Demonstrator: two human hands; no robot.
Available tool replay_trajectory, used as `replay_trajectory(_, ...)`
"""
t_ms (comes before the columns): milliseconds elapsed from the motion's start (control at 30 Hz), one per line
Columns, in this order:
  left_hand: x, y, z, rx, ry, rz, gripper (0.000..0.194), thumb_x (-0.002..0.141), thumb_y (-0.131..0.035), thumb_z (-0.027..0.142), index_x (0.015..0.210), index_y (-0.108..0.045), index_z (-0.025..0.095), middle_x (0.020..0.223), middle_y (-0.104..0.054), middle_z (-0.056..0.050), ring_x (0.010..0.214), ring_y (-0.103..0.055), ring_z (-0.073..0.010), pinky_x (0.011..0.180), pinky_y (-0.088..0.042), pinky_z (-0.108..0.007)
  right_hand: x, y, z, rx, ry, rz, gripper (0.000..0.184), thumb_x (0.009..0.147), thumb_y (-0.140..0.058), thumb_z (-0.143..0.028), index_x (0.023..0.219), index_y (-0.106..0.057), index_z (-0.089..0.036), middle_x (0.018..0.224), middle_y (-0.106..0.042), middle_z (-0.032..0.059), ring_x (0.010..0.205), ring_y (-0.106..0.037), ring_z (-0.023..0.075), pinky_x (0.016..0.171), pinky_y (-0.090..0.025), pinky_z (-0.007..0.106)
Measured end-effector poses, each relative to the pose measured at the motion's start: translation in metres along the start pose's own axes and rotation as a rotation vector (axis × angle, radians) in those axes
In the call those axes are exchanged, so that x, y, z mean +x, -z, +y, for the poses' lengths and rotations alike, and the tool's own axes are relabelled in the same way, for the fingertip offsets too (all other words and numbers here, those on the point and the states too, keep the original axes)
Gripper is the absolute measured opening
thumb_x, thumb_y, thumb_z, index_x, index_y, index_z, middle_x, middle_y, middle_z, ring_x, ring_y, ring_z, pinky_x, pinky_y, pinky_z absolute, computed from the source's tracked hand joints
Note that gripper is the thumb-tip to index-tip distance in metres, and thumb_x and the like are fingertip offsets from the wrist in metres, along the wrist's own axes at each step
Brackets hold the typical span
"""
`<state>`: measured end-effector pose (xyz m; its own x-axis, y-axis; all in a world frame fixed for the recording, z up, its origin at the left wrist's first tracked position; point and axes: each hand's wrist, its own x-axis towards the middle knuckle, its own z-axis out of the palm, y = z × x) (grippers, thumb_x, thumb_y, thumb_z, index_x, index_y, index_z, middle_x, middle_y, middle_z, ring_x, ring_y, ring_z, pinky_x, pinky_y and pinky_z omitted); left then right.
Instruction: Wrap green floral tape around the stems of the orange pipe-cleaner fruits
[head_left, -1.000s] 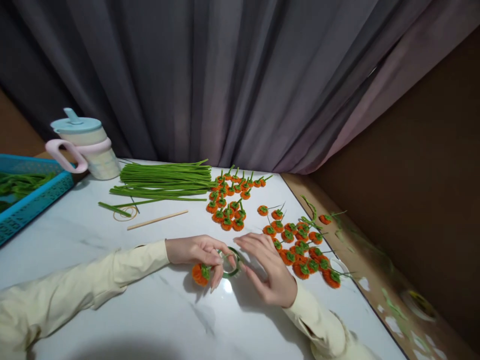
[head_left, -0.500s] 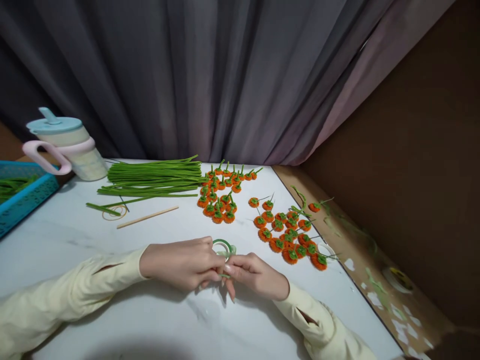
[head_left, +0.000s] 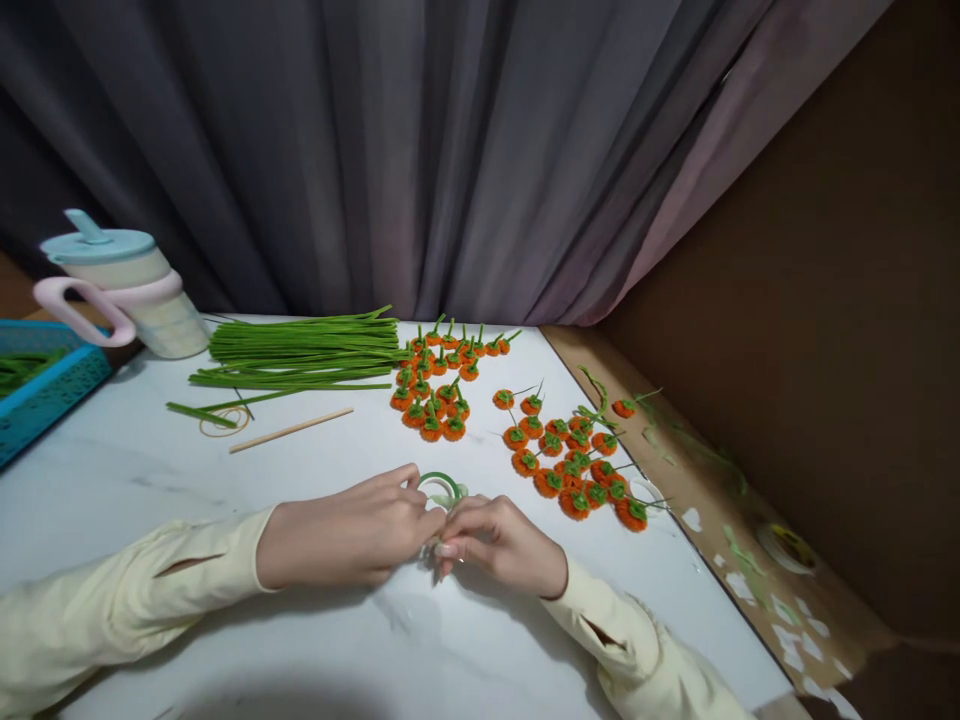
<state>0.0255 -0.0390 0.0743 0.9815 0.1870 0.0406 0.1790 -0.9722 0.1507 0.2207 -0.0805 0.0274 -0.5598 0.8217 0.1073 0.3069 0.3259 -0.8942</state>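
My left hand (head_left: 360,530) is closed, its back toward me, hiding the small orange pipe-cleaner persimmon that showed in it a second ago. Its fingertips meet those of my right hand (head_left: 506,548), whose thumb and forefinger are pinched together over the near middle of the table. What lies in the pinch is mostly covered; a strip of green tape showed there half a second ago. Just behind the fingers is a roll of green tape (head_left: 451,482), partly hidden. Several finished orange persimmons (head_left: 550,483) with green tops and thin stems lie beyond my right hand.
Another group of orange persimmons (head_left: 431,430) stands farther back, beside a bundle of green pipe cleaners (head_left: 300,345). A wooden stick (head_left: 292,430), a rubber band (head_left: 214,432), a lidded cup (head_left: 176,325) and a blue basket (head_left: 60,400) are at left. Paper scraps (head_left: 739,587) litter the right side.
My hands have come together at the fingertips, and the left has turned over, covering the orange persimmon. The tape roll, earlier around the left fingers, is now behind them. The view has shifted slightly.
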Motion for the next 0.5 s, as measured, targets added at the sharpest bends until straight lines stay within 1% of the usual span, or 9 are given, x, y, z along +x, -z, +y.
replay_trajectory(67,0.0005,-0.0028,-0.0002,0.071,0.001,0.005,0.024,0.067,-0.040,-0.005,0.074,-0.044,0.017,0.066,-0.053,0.001,0.054,-0.044,-0.0143,0.073,-0.032,-0.031,-0.0015,-0.0025,0.0026,-0.248,0.101,0.092,0.029,0.090,-0.052,-0.035,0.070,-0.064,-0.017,0.071,-0.067,0.0032,0.075,-0.059,0.0146,0.076,-0.039,0.030)
replay_trajectory(167,0.0012,-0.0070,-0.0014,0.162,0.023,-0.004,0.025,0.067,-0.037,-0.007,0.071,-0.045,0.016,0.065,-0.053,-0.001,0.054,-0.043,-0.0146,0.074,-0.031,-0.033,-0.0036,-0.0066,0.0067,-0.610,0.249,0.177,0.017,0.090,-0.050,-0.019,0.076,-0.060,-0.016,0.070,-0.065,0.0038,0.077,-0.055,0.0162,0.073,-0.034,0.033)
replay_trajectory(267,0.0019,-0.0084,-0.0033,0.138,0.076,-0.009,0.023,0.066,-0.039,-0.006,0.072,-0.045,0.016,0.068,-0.054,-0.002,0.058,-0.045,-0.0156,0.074,-0.030,-0.033,-0.0037,-0.0089,0.0073,-0.872,0.410,0.255,0.020,0.089,-0.041,-0.008,0.077,-0.056,-0.014,0.064,-0.060,0.0032,0.076,-0.052,0.0173,0.071,-0.032,0.034)
replay_trajectory(333,0.0024,-0.0070,-0.0045,0.043,0.101,-0.025,0.022,0.068,-0.040,-0.005,0.075,-0.045,0.016,0.069,-0.054,-0.001,0.059,-0.046,-0.0153,0.074,-0.030,-0.032,-0.0031,-0.0086,0.0056,-0.966,0.472,0.298,0.025,0.089,-0.035,-0.004,0.076,-0.054,-0.014,0.063,-0.059,0.0031,0.076,-0.051,0.0174,0.071,-0.032,0.034)
replay_trajectory(400,0.0027,-0.0042,-0.0050,-0.045,0.093,-0.038,0.017,0.078,-0.040,0.000,0.076,-0.044,0.016,0.069,-0.054,0.000,0.058,-0.046,-0.0145,0.075,-0.031,-0.031,-0.0031,-0.0070,0.0031,-1.014,0.491,0.322,0.028,0.090,-0.033,-0.004,0.076,-0.055,-0.014,0.064,-0.059,0.0035,0.079,-0.052,0.0179,0.073,-0.032,0.034)
replay_trajectory(467,0.0026,-0.0010,-0.0051,-0.088,0.071,-0.033,0.016,0.090,-0.036,0.011,0.076,-0.044,0.017,0.071,-0.056,0.000,0.058,-0.046,-0.0146,0.076,-0.031,-0.032,-0.0037,-0.0050,0.0007,-1.032,0.492,0.332,0.027,0.090,-0.032,-0.005,0.079,-0.056,-0.014,0.066,-0.059,0.0036,0.084,-0.053,0.0186,0.076,-0.032,0.035)
replay_trajectory(500,0.0023,0.0001,-0.0051,-0.100,0.063,-0.024,0.018,0.093,-0.035,0.018,0.077,-0.045,0.017,0.072,-0.056,0.000,0.058,-0.046,-0.0148,0.077,-0.031,-0.032,-0.0043,-0.0042,-0.0002,-1.036,0.488,0.336,0.027,0.090,-0.033,-0.005,0.080,-0.056,-0.014,0.068,-0.060,0.0038,0.086,-0.053,0.0188,0.076,-0.032,0.036)
